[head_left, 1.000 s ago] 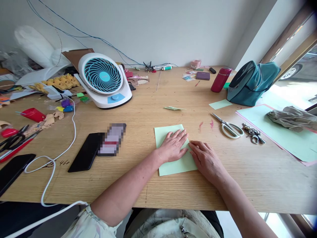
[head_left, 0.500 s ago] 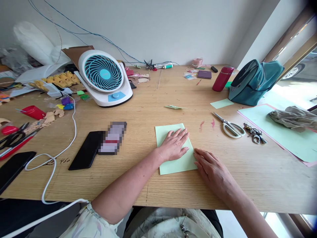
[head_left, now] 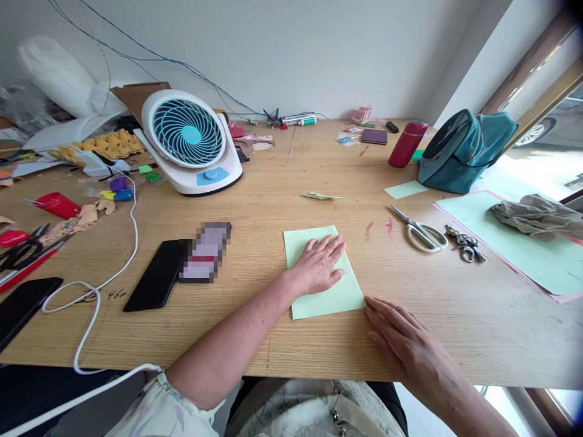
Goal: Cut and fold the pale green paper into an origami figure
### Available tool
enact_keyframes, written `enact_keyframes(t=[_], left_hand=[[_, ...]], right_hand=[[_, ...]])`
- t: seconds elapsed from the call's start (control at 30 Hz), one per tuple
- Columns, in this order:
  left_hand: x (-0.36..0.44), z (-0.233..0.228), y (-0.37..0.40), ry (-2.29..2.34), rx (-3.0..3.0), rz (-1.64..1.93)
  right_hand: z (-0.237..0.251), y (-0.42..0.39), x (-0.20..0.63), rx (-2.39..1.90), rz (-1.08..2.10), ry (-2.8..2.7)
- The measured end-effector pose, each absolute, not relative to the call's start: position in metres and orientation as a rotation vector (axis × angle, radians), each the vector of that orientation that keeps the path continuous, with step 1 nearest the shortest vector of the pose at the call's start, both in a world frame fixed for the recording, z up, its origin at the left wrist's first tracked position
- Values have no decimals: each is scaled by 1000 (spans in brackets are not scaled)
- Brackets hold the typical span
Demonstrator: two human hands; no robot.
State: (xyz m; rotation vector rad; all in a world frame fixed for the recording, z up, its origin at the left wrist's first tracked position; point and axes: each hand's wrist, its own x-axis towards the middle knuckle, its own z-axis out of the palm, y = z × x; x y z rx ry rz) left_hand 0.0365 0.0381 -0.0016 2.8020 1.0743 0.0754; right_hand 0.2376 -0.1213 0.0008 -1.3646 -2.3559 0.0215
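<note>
A light green sheet of paper (head_left: 321, 285) lies flat on the wooden table (head_left: 282, 212), near the front edge and right in front of the person. The left hand (head_left: 319, 267) rests palm down on the middle of the sheet, fingers spread and stretched out, gripping nothing. The right hand (head_left: 403, 340) lies flat on the bare table just beside the sheet's near right corner, fingers straight and loosely apart, holding nothing; whether its fingertips touch the paper edge is hard to tell from here.

To the right of the sheet lie a pair of scissors (head_left: 421, 233) and, just past them, a bunch of keys (head_left: 464, 247). Farther back stand a red bottle (head_left: 405, 144) and a teal bag (head_left: 464, 152). Left of the sheet a black phone (head_left: 157, 274) lies flat, with a white cable (head_left: 102, 285) looping near it. A white and blue fan (head_left: 189, 142) stands at the back left
</note>
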Motion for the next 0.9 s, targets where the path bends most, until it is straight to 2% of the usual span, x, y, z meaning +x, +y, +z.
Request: enact_keyframes(t=[0.13, 0.37, 0.53, 0.9], left_hand=[[36, -3, 36, 1043, 2852, 229], [40, 5, 4, 640, 3078, 403], [45, 7, -13, 668, 3112, 380], [49, -1, -17, 715, 3156, 372]], right_hand=[[9, -109, 245, -1364, 80, -2364], [5, -51, 257, -1456, 145, -2241], [-2, -26, 252, -1319, 107, -2443], [-1, -12, 248, -1376, -34, -2543]])
